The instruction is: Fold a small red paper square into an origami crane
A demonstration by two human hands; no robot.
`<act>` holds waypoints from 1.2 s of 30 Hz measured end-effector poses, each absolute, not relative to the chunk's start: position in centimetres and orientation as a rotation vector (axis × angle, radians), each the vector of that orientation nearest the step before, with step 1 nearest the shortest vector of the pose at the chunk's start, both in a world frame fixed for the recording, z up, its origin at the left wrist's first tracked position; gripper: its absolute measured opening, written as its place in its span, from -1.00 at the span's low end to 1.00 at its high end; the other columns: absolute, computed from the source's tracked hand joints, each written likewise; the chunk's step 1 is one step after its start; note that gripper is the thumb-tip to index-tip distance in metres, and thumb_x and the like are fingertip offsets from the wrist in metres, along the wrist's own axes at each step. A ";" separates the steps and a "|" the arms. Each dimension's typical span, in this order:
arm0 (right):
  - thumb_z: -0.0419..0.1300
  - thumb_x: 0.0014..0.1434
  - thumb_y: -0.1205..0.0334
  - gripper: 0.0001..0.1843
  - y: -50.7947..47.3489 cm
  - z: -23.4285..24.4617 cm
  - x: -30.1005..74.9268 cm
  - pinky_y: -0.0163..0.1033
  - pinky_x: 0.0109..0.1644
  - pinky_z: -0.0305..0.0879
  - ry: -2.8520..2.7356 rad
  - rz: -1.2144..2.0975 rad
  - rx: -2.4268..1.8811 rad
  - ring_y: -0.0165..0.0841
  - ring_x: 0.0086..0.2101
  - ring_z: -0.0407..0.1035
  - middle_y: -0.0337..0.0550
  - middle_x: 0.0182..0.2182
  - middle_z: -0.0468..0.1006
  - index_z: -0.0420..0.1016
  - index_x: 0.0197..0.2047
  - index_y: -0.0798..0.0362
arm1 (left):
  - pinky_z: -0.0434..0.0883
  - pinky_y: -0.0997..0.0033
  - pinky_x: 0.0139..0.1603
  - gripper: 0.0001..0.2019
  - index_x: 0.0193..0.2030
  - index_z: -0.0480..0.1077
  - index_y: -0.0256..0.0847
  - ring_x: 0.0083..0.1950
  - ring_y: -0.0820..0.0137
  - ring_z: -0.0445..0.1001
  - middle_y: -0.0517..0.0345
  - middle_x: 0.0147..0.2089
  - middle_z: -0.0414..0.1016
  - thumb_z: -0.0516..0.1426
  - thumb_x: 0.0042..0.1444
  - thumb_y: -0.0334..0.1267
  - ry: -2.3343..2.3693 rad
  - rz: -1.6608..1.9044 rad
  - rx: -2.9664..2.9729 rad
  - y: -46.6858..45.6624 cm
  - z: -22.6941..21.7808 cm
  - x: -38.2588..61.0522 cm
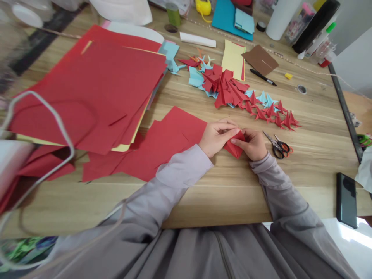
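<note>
Between my two hands is a small folded piece of red paper [235, 149], held just above the wooden table. My left hand [216, 135] pinches its upper left side, thumb pressed on the fold. On the right side, my right hand [253, 144] grips it with the thumb lying across the front. Flat red paper sheets [174, 135] lie beside and partly under my left hand. To the right of my right hand rest scissors [279, 147] with black handles. Beyond my hands sits a pile of folded red paper pieces [223, 85], trailing into small pointed red shapes [271, 112].
A large stack of red sheets [95, 89] covers the left side, with a white cable [62, 128] looping over it. Farther back are yellow paper [232, 58], brown paper [260, 60], a pen [263, 76] and a black bottle [316, 25]. A phone [346, 199] lies at the right edge.
</note>
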State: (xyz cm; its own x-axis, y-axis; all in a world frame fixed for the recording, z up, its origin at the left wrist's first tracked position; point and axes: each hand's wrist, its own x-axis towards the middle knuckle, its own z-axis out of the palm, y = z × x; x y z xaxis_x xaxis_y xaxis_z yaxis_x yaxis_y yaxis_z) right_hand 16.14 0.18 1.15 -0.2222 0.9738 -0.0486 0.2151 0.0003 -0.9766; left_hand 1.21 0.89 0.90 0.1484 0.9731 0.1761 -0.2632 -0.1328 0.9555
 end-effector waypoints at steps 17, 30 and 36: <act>0.42 -0.22 -0.04 -0.61 0.2 1.2 16.2 -0.30 -0.47 0.15 -1.480 1.293 -1.307 -0.48 -0.56 0.18 -0.30 -0.62 0.39 0.46 -0.53 0.09 | 0.38 0.31 -0.09 -0.85 -0.36 0.59 -0.15 -0.08 0.31 0.48 0.07 -0.13 0.57 0.26 -0.05 -0.17 0.846 1.193 0.924 1.0 0.9 1.2; 0.40 -0.20 -0.05 -0.62 0.2 1.1 16.2 -0.31 -0.49 0.14 -1.472 1.337 -1.287 -0.49 -0.56 0.18 -0.30 -0.62 0.40 0.47 -0.54 0.11 | 0.32 0.25 0.08 -0.86 -0.43 0.58 -0.18 0.03 0.27 0.43 0.04 -0.11 0.55 0.24 -0.03 -0.18 0.789 1.155 0.996 1.0 0.8 1.0; 0.40 -0.19 -0.05 -0.62 0.1 1.0 16.2 -0.30 -0.46 0.17 -1.477 1.316 -1.287 -0.48 -0.55 0.21 -0.27 -0.60 0.42 0.46 -0.53 0.10 | 0.34 0.28 0.05 -0.83 -0.42 0.55 -0.21 -0.07 0.33 0.45 0.06 -0.20 0.55 0.24 -0.02 -0.14 0.855 1.237 1.103 0.9 1.0 1.3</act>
State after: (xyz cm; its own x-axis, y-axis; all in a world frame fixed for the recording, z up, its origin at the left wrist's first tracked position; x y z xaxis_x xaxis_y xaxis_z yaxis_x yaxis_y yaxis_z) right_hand 16.18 0.14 1.02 -0.2013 0.9763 -0.0792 0.1911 -0.0402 -0.9808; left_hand 1.28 0.93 0.99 0.1612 0.9846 0.0671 -0.2852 -0.0186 0.9583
